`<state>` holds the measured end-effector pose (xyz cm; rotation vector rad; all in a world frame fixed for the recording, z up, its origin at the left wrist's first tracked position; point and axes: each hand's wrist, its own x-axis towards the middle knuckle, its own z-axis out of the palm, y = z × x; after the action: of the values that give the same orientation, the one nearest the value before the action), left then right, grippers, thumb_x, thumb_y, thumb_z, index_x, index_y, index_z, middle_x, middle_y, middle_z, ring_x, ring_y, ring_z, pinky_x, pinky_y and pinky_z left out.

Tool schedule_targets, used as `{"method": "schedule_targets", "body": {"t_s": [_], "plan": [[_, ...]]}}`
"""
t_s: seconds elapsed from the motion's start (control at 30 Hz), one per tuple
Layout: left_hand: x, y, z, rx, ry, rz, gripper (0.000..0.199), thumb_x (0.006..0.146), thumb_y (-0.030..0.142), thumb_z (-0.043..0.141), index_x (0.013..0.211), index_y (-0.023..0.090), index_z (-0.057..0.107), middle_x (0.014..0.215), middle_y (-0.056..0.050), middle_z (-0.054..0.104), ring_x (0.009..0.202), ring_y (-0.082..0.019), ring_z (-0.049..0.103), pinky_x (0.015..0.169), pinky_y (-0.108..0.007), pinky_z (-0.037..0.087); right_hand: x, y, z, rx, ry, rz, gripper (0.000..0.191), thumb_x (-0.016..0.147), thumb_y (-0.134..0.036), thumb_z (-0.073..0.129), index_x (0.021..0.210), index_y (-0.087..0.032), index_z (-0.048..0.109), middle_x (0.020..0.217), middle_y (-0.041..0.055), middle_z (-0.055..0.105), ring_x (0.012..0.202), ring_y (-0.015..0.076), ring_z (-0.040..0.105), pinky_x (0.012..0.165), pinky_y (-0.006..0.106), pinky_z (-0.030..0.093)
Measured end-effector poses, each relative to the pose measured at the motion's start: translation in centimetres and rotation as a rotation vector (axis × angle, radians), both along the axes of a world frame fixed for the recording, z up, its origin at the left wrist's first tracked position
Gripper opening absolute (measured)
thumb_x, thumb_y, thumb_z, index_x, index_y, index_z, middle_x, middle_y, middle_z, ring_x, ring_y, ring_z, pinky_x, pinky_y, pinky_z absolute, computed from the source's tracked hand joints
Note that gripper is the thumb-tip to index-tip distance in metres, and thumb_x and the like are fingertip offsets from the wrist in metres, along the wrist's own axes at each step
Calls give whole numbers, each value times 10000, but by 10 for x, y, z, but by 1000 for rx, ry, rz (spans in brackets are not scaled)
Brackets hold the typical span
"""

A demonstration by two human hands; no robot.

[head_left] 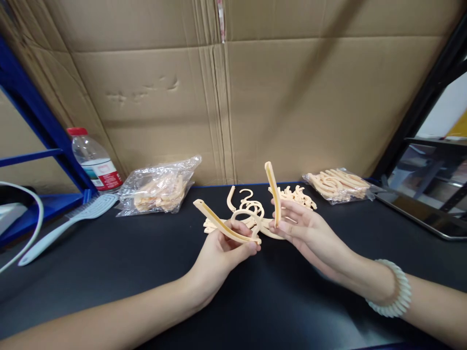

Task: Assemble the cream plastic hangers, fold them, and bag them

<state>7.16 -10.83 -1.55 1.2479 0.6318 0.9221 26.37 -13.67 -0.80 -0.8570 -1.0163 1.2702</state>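
My left hand pinches a curved cream plastic arm near its right end, where a cream hook joins it and curves upward. The arm's other end points up and left. My right hand holds a separate cream arm by its lower end, nearly upright, with its grooved side showing. The two held arms are apart. Behind my hands lies a loose pile of cream hooks and arms, partly hidden by my fingers. Small cream pieces are heaped behind my right hand.
Plastic bags of cream parts lie at the back left and back right. At the left are a red-capped bottle, a pale hairbrush and a white cable. A dark phone-like slab lies right. Cardboard stands behind the black table.
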Motion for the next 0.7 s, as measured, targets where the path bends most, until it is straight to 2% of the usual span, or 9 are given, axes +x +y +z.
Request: {"method": "schedule_targets", "body": {"t_s": [0.1, 0.2, 0.4, 0.53, 0.7], "plan": [[1, -1, 0, 27, 1, 19, 241, 717, 160, 766, 839, 174, 558, 808, 14, 661, 776, -115, 616, 790, -254, 487, -2, 0, -1, -55, 17, 111, 301, 708, -232, 764, 983, -195, 646, 942, 43, 668, 902, 177, 654, 914, 380, 509], [2, -1, 0, 41, 18, 35, 233, 694, 172, 778, 820, 173, 581, 806, 1, 675, 773, -130, 621, 799, -271, 491, -4, 1, -2, -33, -56, 122, 228, 722, -239, 756, 922, -188, 658, 903, 38, 679, 895, 165, 645, 890, 342, 503], [2, 0, 2, 63, 98, 2, 173, 712, 184, 756, 764, 172, 591, 775, 14, 648, 759, -130, 627, 785, -258, 491, -8, 0, -3, 42, -156, 142, 228, 726, -279, 754, 926, -190, 688, 914, 43, 685, 833, 147, 625, 753, 280, 504], [3, 0, 3, 59, 127, -19, 162, 703, 190, 759, 737, 172, 601, 708, 21, 642, 729, -129, 620, 750, -245, 480, -8, 0, -3, 60, -172, 154, 216, 736, -278, 746, 930, -195, 698, 908, 45, 695, 844, 155, 632, 748, 288, 505], [2, 0, 3, 82, 157, -46, 135, 711, 205, 752, 723, 175, 621, 730, 5, 664, 749, -145, 613, 763, -261, 464, -9, 1, -5, 67, -191, 182, 220, 763, -275, 724, 967, -197, 702, 881, 39, 703, 801, 141, 642, 728, 274, 512]]}}
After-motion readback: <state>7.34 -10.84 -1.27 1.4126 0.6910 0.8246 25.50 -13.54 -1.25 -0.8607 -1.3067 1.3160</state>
